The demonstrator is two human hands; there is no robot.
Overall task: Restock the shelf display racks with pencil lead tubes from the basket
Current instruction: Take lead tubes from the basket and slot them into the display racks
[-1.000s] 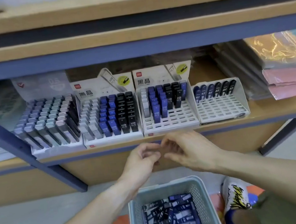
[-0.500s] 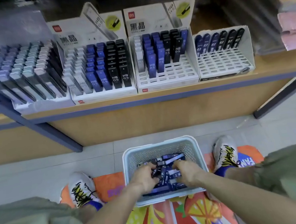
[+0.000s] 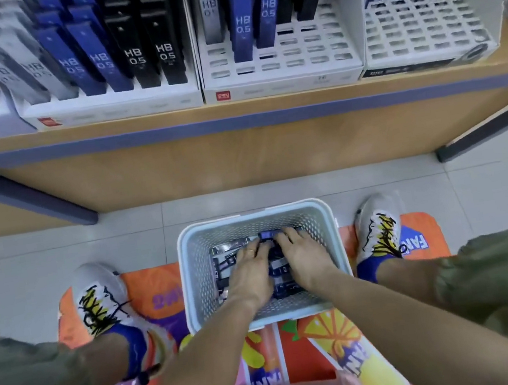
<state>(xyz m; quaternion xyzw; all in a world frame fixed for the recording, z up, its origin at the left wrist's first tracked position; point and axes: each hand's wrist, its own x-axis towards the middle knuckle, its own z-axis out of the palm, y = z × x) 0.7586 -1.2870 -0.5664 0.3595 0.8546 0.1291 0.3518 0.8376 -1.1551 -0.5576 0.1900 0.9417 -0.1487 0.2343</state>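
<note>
We see a pale blue-grey perforated basket [image 3: 194, 267] on the floor, on a bright orange printed mat, just below the shelf edge. In it lies a loose heap of pencil lead tubes [image 3: 224, 264], dark blue and black with pale labels, lying flat at mixed angles; one blue tube [image 3: 266, 235] sits near the far wall. On the shelf above stand the white display racks. The left rack [image 3: 111, 105] is packed with upright grey, blue and black tubes marked HB 0.5. The middle rack [image 3: 280, 66] has tubes only in its back rows, its front slots bare. The right rack [image 3: 420, 32] holds one back row.
</note>
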